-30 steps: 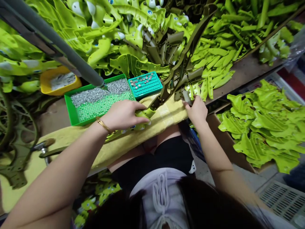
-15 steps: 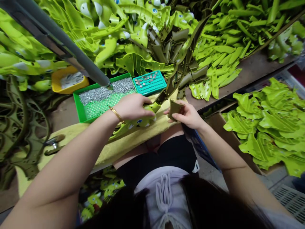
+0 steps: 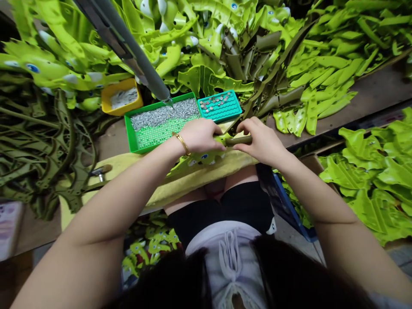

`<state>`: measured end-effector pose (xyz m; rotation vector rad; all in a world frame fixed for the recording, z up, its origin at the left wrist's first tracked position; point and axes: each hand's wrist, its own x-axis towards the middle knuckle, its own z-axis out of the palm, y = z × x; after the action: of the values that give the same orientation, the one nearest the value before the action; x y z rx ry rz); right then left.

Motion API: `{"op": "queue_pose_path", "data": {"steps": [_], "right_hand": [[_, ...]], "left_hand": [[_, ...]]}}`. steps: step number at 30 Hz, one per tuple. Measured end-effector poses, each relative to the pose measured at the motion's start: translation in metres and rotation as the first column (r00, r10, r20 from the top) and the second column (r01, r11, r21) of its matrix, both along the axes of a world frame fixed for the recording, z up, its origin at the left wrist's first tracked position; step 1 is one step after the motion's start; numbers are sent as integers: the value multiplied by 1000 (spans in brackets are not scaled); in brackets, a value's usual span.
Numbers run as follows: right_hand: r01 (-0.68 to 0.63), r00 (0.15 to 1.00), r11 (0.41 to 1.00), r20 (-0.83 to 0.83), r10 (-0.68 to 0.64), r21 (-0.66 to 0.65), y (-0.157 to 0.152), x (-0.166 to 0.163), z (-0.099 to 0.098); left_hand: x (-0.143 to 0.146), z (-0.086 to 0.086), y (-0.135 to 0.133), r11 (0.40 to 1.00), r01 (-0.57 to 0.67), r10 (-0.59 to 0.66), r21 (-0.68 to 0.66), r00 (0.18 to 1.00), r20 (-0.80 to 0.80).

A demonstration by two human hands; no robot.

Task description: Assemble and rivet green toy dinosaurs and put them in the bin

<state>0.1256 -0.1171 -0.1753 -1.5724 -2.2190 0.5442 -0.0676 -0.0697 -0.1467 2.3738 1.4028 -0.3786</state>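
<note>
My left hand is closed over a lime green plastic toy body with painted eyes, which lies on a yellow cloth at the bench's front edge. My right hand pinches a small olive plastic piece and presses it against the toy body's right end. Both hands meet just in front of a teal tray with metal bits and a green tray of small silver screws.
A grey hanging screwdriver points down at the green tray. A yellow bin sits behind left. Heaps of lime and olive plastic parts cover the back; dark olive frames lie left; a box of green shells stands right.
My right hand took an olive piece from the pile at the right and brought it left to the toy body under my left hand. The view shifted right.
</note>
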Motion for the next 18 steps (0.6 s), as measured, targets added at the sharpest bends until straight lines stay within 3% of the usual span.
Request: {"op": "queue_pose_path", "data": {"steps": [4,10,13,15,18], "right_hand": [[51,998,998,-33,-49,37,2,-6,-1],[-38,997,999,-62,37,-15,7,-8,2],[114,987,992,-117,-108,47,1,-14,-4],[266,938,961,-250,-240,76,-7,-20,-16],[438,741,897,-538,-401,-64,-18,-29,-43]], "left_hand": [[1,1,-2,999,-33,33,8,999,-16],[8,3,-5,1000,-15,15,20,999,-33],[7,3,-6,1000,-17,18,26,999,-30],[4,3,-8,999,-22,23,34,1000,-11],[-3,5,-16,999,-5,2,50,999,47]]}}
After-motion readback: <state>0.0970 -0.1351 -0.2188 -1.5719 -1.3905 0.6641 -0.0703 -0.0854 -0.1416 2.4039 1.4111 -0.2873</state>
